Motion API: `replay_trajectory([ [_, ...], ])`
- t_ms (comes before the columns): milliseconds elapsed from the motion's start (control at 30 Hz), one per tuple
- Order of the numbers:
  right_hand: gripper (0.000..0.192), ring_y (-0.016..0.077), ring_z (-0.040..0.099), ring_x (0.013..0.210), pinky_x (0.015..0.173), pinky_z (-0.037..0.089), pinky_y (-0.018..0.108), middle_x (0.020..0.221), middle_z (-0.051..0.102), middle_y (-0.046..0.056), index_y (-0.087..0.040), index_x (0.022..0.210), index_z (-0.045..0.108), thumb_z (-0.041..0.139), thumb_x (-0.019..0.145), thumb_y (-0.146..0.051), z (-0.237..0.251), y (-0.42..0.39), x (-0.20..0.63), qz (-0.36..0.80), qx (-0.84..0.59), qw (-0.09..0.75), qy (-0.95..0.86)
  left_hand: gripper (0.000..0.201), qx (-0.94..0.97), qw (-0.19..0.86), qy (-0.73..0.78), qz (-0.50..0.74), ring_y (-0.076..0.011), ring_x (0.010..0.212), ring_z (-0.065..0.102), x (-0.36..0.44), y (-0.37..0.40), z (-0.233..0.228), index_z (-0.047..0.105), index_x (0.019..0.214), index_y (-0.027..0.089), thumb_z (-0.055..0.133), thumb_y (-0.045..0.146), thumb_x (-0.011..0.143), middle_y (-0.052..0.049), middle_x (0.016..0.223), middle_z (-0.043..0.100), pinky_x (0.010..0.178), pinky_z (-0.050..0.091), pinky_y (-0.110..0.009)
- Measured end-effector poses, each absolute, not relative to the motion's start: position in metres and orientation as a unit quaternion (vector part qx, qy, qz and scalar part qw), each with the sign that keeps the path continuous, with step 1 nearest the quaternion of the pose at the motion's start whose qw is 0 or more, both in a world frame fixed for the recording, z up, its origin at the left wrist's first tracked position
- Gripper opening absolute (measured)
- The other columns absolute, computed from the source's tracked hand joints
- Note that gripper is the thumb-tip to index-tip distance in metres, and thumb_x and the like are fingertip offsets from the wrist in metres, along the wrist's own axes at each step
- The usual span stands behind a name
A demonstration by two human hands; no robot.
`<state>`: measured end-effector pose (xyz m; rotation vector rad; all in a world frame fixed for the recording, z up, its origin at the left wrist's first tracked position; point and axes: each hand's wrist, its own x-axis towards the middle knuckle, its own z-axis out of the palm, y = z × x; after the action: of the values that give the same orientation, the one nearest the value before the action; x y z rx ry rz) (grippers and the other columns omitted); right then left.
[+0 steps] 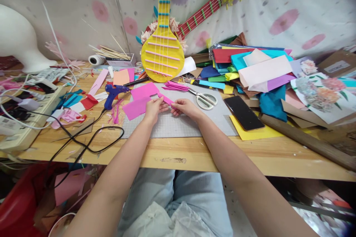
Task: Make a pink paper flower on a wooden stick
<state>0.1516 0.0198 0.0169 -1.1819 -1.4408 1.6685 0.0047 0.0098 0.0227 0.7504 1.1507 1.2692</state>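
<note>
I see my left hand [154, 109] and right hand [185, 106] close together over the grey mat [178, 126] near the front of the surface [194, 153]. Both pinch one pink strip [166, 100]: the left grip is pressed on its near-left end, the right grip on its right end, so the strip spans the gap between them, just above the mat. Fingers of both hands are curled, thumbs on top.

Touching the strip's left side lie pink sheets [140, 100], partly on the mat. Left of those rests a blue glue gun [114, 92], its black cord [83, 140] looping toward the surface's edge. Behind my right hand lie scissors [204, 100] with white handles, blades pointing left toward a folded pink bundle [175, 86]. A black phone [244, 113] lies to the right on a yellow sheet [256, 131]. Further right is a heap of coloured paper [258, 70]. A yellow paper guitar [162, 52] leans against the back cloth.
</note>
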Motion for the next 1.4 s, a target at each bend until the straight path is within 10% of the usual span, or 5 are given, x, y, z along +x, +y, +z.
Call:
replay_trajectory([
  [1400,0.015,0.0092,0.060,0.049,0.045,0.049,0.018,0.059,0.066,0.003,-0.014,0.064,0.056,0.069,0.069,-0.021,0.0194,0.0193,0.1484,0.612,-0.488,0.317,-0.535,0.018,0.327,0.583,0.471,0.576,-0.0109,0.053,0.060,0.0036,0.0136,0.0169,0.061,0.069,0.010,0.071,0.023,0.062,-0.003,0.060,0.063,0.065,0.053,-0.030],
])
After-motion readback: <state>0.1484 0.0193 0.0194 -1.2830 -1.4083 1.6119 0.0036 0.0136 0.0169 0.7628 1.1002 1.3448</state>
